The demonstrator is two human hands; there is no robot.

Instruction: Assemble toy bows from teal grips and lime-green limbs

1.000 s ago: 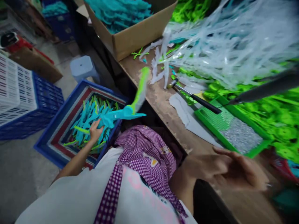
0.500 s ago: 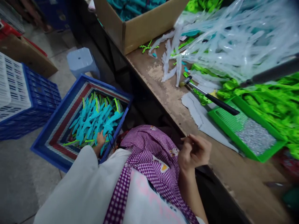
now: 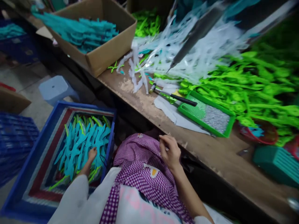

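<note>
My left hand (image 3: 91, 154) reaches down into a blue crate (image 3: 53, 107) on the floor. It lies on a heap of teal and green plastic pieces (image 3: 77, 146) with its fingers stretched out. My right hand (image 3: 170, 150) hovers at the front edge of the wooden bench (image 3: 210, 155), just above a purple checked cloth (image 3: 140, 161) on my lap. Its fingers are curled together in a pinch. What they hold, if anything, is too small to see.
On the bench lie a green tray (image 3: 227, 124), a black-handled tool (image 3: 174, 97), a cardboard box of teal pieces (image 3: 102, 59), clear plastic strips (image 3: 187, 53) and bright green pieces (image 3: 257, 84). A red basket (image 3: 271, 137) and a teal basket (image 3: 277, 163) sit right. A blue stool (image 3: 54, 88) stands beside the crate.
A teal and green piece that my left hand held above the crate has gone into the crate. My right hand drew back from the bench top and curled shut near my lap.
</note>
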